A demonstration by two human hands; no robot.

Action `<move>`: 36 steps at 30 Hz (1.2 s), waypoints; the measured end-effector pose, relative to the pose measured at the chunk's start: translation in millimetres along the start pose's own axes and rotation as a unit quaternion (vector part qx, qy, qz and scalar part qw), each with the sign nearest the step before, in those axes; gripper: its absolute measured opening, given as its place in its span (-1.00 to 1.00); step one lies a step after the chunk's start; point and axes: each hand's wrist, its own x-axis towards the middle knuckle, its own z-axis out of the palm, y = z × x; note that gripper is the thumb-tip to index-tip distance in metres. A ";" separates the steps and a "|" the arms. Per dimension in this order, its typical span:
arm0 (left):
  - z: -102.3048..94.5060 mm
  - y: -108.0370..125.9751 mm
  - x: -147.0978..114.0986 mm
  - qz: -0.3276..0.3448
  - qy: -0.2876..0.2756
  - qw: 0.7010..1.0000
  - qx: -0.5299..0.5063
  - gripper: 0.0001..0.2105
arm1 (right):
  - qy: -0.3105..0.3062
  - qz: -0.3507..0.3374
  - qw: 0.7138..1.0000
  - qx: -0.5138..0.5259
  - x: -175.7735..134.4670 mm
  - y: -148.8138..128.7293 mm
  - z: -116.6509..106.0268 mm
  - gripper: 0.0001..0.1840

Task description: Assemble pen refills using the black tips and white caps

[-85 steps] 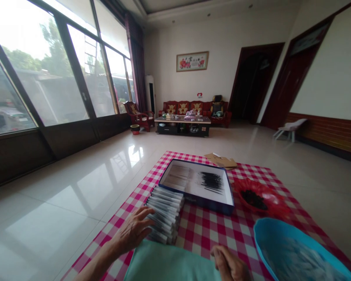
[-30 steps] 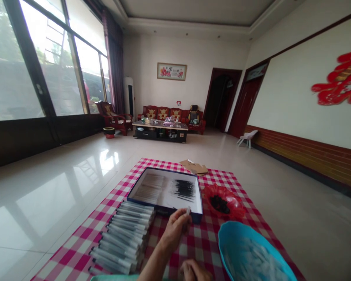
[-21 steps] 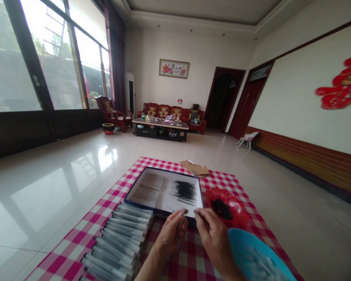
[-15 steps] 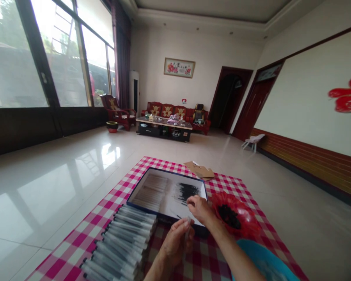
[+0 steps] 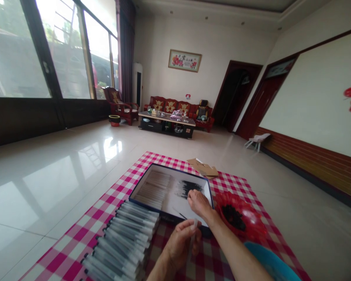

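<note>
My left hand (image 5: 181, 242) is closed around a slim translucent pen barrel (image 5: 195, 224), held upright in front of the box. Inside the shallow dark-edged box (image 5: 167, 217), my right hand (image 5: 199, 203) has its fingers pinched at the near edge of a pile of thin black-ended pen refills (image 5: 191, 187). Whatever those fingertips grip is hidden. Rows of thin clear tubes (image 5: 153, 189) fill the box's left side, and a loose dark refill (image 5: 181, 215) lies near its front wall. Many white-and-grey pens (image 5: 123, 242) are stacked beside my left hand.
A red fluted bowl (image 5: 259, 222) holding small black parts (image 5: 234, 217) stands right of the box. Nearer is a blue basin (image 5: 261, 257), partly behind my right forearm. Flat cardboard (image 5: 204, 168) lies behind the box on the checked tablecloth (image 5: 231, 181). A coffee table (image 5: 166, 125) stands farther off.
My right hand has moved slightly farther into the box, closer to the black refills. My left hand still holds the barrel. The whole view has shifted a little.
</note>
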 end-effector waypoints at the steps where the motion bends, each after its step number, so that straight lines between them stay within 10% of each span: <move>1: 0.7 0.6 -0.7 -0.004 -0.001 1.000 0.004 -0.66 | 0.026 -0.002 0.999 0.025 -3.4 -1.0 -6.0 -0.90; 8: 4.8 -0.9 -4.1 -0.022 -0.011 0.997 0.069 -0.53 | 0.193 0.051 0.953 0.229 -70.6 10.2 -52.9 -0.70; 15: 10.8 -11.8 -9.1 -0.038 -0.094 0.979 0.175 -0.61 | 0.337 0.141 0.770 0.523 -150.2 21.0 -52.3 -0.24; 36: 17.0 -6.3 -14.9 -0.037 -0.143 0.940 0.306 -0.62 | 0.371 0.089 0.789 0.482 -169.0 6.4 -29.0 -0.24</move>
